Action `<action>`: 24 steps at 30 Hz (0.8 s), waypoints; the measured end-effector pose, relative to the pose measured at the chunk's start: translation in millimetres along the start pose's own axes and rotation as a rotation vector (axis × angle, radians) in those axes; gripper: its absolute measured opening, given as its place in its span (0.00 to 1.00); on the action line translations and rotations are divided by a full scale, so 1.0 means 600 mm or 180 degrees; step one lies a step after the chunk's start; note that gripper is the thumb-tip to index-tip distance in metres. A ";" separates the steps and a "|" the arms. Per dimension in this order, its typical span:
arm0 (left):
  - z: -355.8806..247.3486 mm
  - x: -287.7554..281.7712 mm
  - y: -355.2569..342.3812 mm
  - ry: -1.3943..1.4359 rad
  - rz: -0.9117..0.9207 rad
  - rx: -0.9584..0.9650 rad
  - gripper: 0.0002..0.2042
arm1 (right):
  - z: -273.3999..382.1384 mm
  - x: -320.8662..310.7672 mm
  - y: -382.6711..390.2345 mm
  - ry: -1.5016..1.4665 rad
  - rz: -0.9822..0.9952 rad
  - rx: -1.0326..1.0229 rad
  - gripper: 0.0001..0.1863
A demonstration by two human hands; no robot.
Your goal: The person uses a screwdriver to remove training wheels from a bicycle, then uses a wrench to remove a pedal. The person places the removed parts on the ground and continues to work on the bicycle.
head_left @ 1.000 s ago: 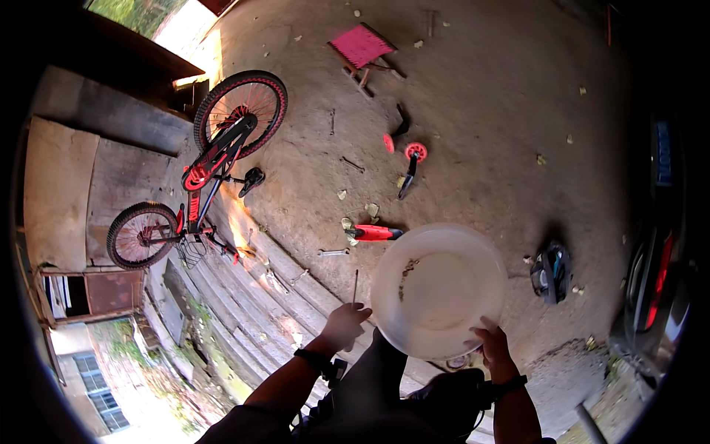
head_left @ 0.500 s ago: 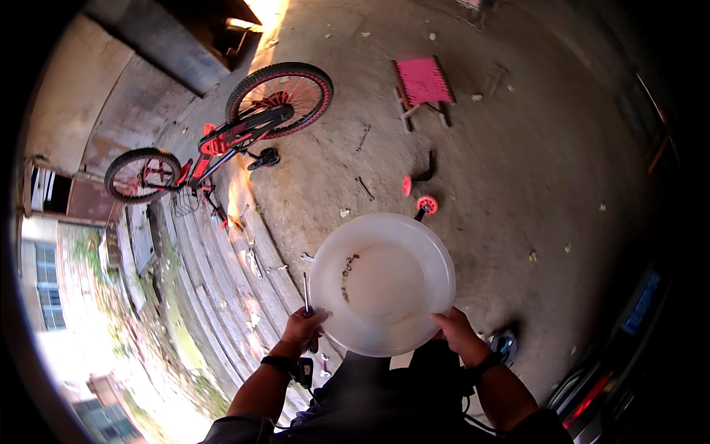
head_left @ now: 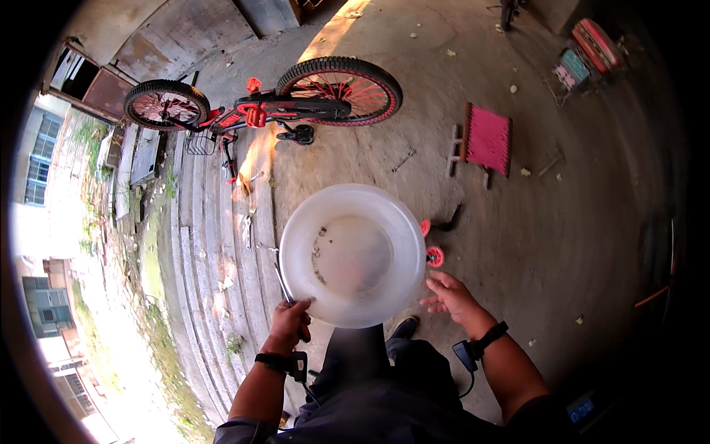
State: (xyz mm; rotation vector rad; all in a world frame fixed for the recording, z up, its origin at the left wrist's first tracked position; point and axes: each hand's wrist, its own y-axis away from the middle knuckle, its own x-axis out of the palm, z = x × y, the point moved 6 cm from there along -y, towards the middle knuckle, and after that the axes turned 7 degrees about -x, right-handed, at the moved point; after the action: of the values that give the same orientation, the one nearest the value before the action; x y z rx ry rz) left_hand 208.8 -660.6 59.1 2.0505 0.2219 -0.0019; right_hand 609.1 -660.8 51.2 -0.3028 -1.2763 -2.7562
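My left hand [head_left: 291, 321] grips a screwdriver [head_left: 282, 280] with a metal shaft and holds the near left rim of a translucent plastic basin [head_left: 370, 211]. A few small, dark metal bits [head_left: 319, 251] lie in the basin's left half. My right hand [head_left: 445, 296] is just right of the basin with its fingers spread and holding nothing. Beyond the basin two red training wheels [head_left: 436, 256] with black brackets lie on the ground, partly hidden behind it.
A black-and-red bicycle [head_left: 336, 102] lies on the ground ahead left. A pink folding stool [head_left: 487, 139] stands ahead right. Wrenches [head_left: 403, 161] lie scattered. Concrete steps [head_left: 198, 296] run along the left. Red and teal objects [head_left: 592, 48] sit at the far right corner.
The view has turned, moving the bicycle and stool rightward and the basin left. My left hand has closed on the basin's rim, while my right hand has let it go and opened.
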 end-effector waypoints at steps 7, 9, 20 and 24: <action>-0.254 0.196 -0.088 -0.0071 0.0861 0.0036 0.11 | 0.170 -0.073 -0.147 -0.0666 -0.0195 -0.0083 0.23; -0.307 0.233 -0.123 -0.0430 0.0908 0.0029 0.12 | 0.222 -0.113 -0.176 -0.0550 -0.0314 -0.0184 0.21; -0.475 0.246 -0.203 -0.0233 0.0357 -0.0285 0.12 | 0.602 -0.374 -0.271 -0.0835 -0.1078 -0.0770 0.16; -0.455 0.202 -0.246 0.0304 -0.0109 -0.0437 0.11 | 0.702 -0.438 -0.378 -0.0872 -0.1160 -0.0698 0.17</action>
State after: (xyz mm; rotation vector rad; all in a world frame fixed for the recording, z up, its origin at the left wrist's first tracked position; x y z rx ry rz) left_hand 279.3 -335.3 46.8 1.9117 0.3082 0.0881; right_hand 888.0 -193.7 91.5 -0.5288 -1.1833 -3.2699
